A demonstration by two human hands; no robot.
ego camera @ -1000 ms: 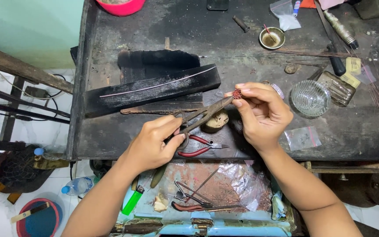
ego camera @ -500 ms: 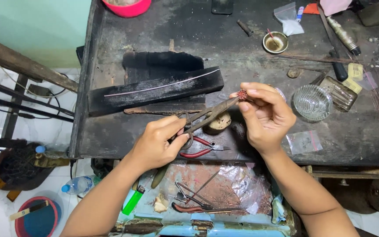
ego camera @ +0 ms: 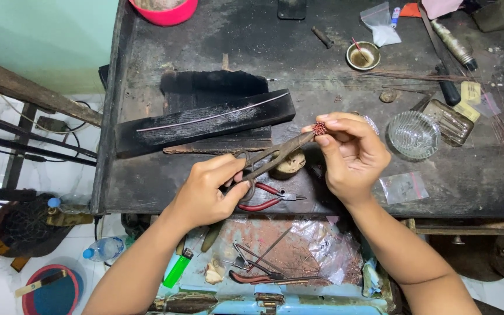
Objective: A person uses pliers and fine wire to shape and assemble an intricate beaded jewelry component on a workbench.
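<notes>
The small red bead-like piece [ego camera: 320,128] was pinched at the fingertips of my right hand [ego camera: 351,156], raised clear above the dark surface [ego camera: 333,64], apparently so its edge could meet the tool tips.

Nearest to me, an open tray [ego camera: 275,256] below the surface edge held crumpled plastic, pliers and scraps; a green lighter [ego camera: 177,269] lay at its left corner, within easy reach.

My left hand [ego camera: 208,189] was closed around the loop handles of worn metal shears [ego camera: 269,158], fingers through and around the loops. The blades ran up and right, their tips touching or just short of the red piece; I could not tell which. Holding both hands aloft kept the work at eye line.

Red-handled pliers [ego camera: 269,198] lay on the surface directly beneath the shears, between the hands.

Further out, a long charred wooden block [ego camera: 205,119] lay at a slant with a thin wire along its top face, presumably a working rest. A clear glass dish [ego camera: 413,134] stood just right of my right hand, a small plastic bag [ego camera: 403,188] beside the wrist.

At the far edge stood a small brass bowl [ego camera: 363,55] and a pink bowl [ego camera: 166,10].
</notes>
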